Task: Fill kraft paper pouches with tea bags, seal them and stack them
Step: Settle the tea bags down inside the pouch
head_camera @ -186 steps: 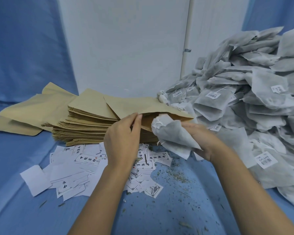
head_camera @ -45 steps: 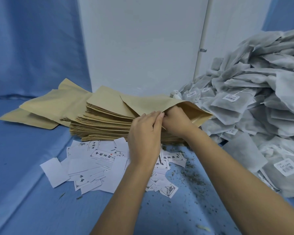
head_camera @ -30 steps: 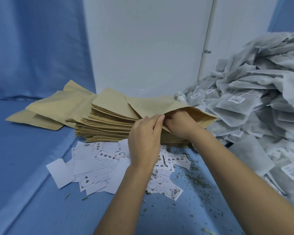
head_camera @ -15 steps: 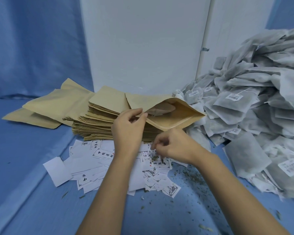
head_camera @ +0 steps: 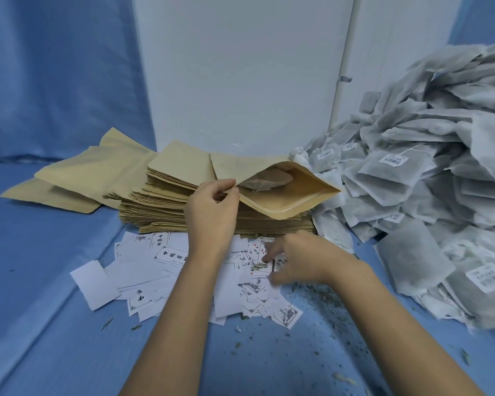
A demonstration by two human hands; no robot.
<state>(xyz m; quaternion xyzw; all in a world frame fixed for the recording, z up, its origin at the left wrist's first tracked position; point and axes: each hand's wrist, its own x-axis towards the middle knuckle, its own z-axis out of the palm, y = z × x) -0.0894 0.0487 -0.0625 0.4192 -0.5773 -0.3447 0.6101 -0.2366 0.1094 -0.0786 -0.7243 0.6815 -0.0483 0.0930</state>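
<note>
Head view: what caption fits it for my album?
Left hand holds a pouch open, tea bag inside; right hand touches the paper cards.

Over my feed, the only lettering I can read is on the white paper slips [head_camera: 143, 277]. One framed slip [head_camera: 170, 256] carries a line of black characters that begins 中国茶, and its last character is unclear to me. A lower slip [head_camera: 139, 298] shows a single 中. The tea bags [head_camera: 383, 178] bear white barcode labels [head_camera: 393, 159], with bars and a line of print too small for me to make out.
</note>
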